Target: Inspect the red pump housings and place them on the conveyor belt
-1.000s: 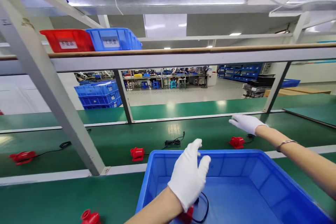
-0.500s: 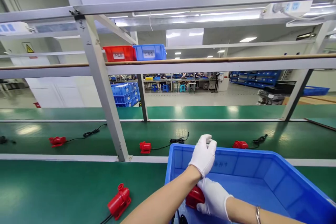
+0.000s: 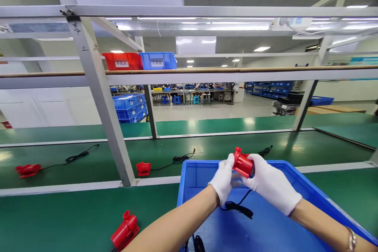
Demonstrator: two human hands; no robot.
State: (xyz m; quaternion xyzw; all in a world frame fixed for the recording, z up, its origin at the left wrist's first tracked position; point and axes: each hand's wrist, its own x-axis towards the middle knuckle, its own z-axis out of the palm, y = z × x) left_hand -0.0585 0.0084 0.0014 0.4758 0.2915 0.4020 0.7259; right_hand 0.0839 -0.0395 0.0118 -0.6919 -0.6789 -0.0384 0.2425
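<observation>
Both my hands wear white gloves and hold a red water pump above the far part of a blue bin. My right hand is wrapped round the pump's right end. At its left end, my left hand grips with the fingers, partly hidden behind it. The pump's black cable hangs below in a tied bundle over the bin floor. Another black cable lies in the bin's near left corner. Left of the bin, a second red pump rests on the green bench.
More red pumps with bundled cables, such as one pump, lie on the green belt beyond the bin. A grey metal post rises at left. The shelf overhead bears a red box and a blue box.
My hands have risen from inside the bin with the red pump, which is now tilted in view above it. The cable has come up too. The view has shifted right.
</observation>
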